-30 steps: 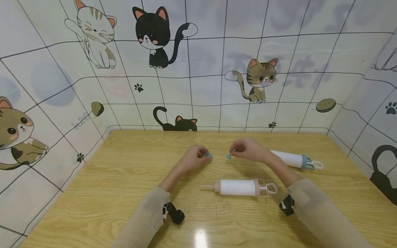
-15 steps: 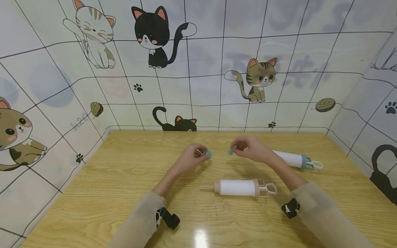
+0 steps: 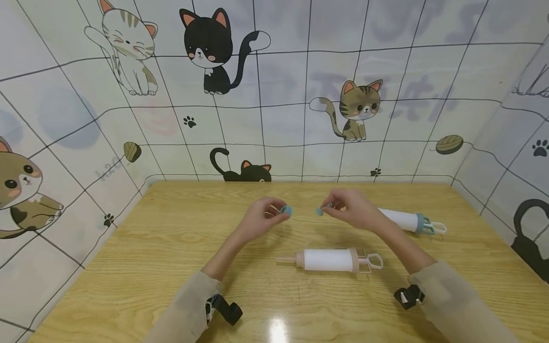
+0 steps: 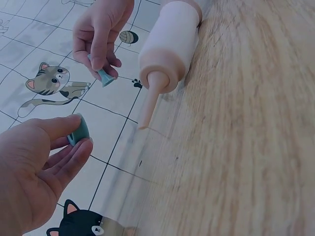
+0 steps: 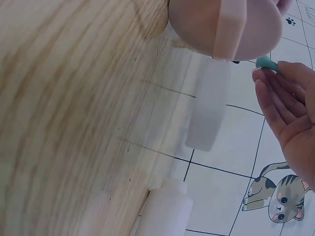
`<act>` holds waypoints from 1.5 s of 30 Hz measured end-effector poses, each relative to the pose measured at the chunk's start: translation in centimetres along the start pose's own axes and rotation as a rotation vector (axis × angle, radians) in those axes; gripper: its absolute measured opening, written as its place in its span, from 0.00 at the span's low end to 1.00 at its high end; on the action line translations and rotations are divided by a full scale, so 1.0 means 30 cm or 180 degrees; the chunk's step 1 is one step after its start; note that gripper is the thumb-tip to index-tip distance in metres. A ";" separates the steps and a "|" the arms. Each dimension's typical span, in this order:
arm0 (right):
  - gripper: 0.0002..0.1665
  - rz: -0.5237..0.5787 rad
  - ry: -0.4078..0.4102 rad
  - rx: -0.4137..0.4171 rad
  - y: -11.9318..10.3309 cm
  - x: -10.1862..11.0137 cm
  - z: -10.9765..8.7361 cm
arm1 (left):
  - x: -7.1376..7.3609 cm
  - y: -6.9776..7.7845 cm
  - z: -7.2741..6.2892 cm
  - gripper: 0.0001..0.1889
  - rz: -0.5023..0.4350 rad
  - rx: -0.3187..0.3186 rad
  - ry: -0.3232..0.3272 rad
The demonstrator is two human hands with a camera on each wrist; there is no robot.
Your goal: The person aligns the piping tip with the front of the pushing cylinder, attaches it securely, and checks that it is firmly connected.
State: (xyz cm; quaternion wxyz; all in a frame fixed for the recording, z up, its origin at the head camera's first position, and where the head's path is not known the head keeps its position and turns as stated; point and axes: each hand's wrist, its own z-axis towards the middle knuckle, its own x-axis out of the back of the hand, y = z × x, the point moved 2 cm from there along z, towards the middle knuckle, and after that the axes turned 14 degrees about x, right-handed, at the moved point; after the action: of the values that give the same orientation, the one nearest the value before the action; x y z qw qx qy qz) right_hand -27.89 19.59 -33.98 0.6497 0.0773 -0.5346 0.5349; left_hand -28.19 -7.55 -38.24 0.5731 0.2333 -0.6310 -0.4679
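Observation:
My left hand (image 3: pixel 259 221) pinches a small teal ring-shaped cap (image 4: pixel 80 131) between thumb and fingertips, just above the table. Opposite it, my right hand (image 3: pixel 353 208) pinches a small teal nozzle (image 4: pixel 106 77) with a flared end, which points toward the left hand. A gap separates the cap and the nozzle. Nearer to me lies a large syringe-like press (image 3: pixel 328 260) with a white barrel, beige nozzle and looped beige handle. Behind my right forearm lies a second white press (image 3: pixel 403 221) with a teal collar; the forearm hides part of it.
The wooden table (image 3: pixel 171 267) meets a cat-patterned wall covering (image 3: pixel 283 124) at its back and sides. A black wrist camera (image 3: pixel 227 309) sits on the left sleeve, and another camera (image 3: pixel 409 297) on the right.
Both hands have risen slightly, with the cap and nozzle lifted along with them. The ring's opening shows more now. The right hand has shifted a little to the right; both presses stay put.

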 end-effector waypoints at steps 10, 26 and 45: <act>0.02 0.0354 -0.0040 -0.0080 -0.016 0.006 -0.020 | -0.002 0.027 -0.019 0.14 -0.0066 -0.0113 -0.0049; 0.05 0.0016 -0.0049 0.0014 -0.061 0.015 -0.036 | -0.013 0.069 -0.066 0.14 -0.0283 -0.0256 -0.0161; 0.13 -0.0361 0.0424 0.0729 -0.140 0.045 -0.068 | -0.039 0.145 -0.093 0.16 -0.0831 -0.0544 -0.0188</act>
State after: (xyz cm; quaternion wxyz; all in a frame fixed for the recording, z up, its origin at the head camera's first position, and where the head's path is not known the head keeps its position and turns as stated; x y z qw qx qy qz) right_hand -23.58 20.05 -31.79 0.6999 0.1453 -0.4205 0.5588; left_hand -24.25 -5.52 -35.36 0.5064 0.2498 -0.5697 -0.5971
